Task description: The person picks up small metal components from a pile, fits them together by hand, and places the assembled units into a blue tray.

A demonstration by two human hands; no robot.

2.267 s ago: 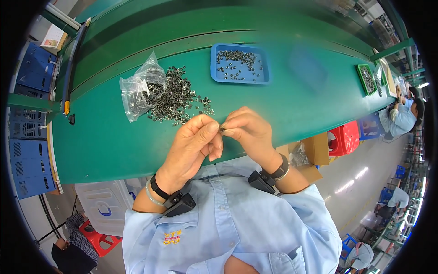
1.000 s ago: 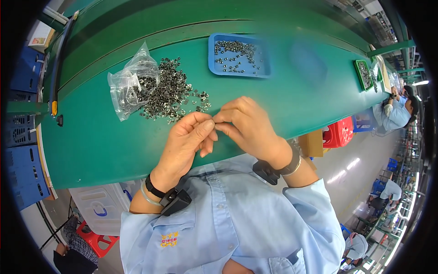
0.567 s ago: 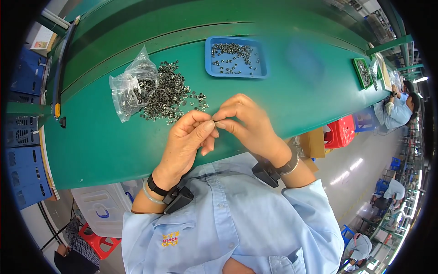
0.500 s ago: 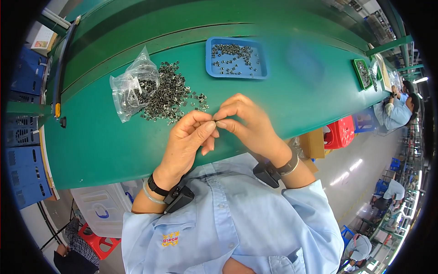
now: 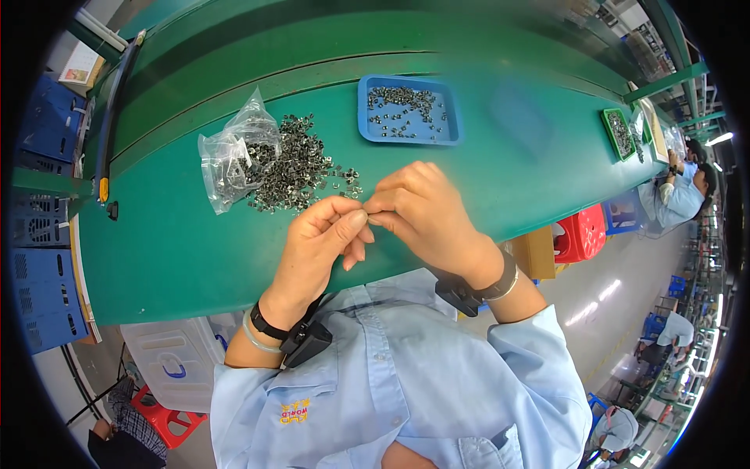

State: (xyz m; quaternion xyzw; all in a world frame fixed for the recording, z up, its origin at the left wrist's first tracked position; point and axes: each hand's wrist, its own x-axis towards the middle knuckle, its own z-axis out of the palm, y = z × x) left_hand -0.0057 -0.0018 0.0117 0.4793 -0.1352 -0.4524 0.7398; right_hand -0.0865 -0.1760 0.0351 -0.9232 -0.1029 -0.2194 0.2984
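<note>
On my feed, the left hand and right hand pinch narrowly, tip to tip — I can't tell what sits between. The small metal parts lie heaped just beyond the left hand, beside a clear bag.

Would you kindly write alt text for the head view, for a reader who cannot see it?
A person's left hand and right hand meet in a pinch over a green table; anything between them is hidden. Beyond, a heap of small parts touches a clear bag, and a blue tray to the right holds more.
</note>
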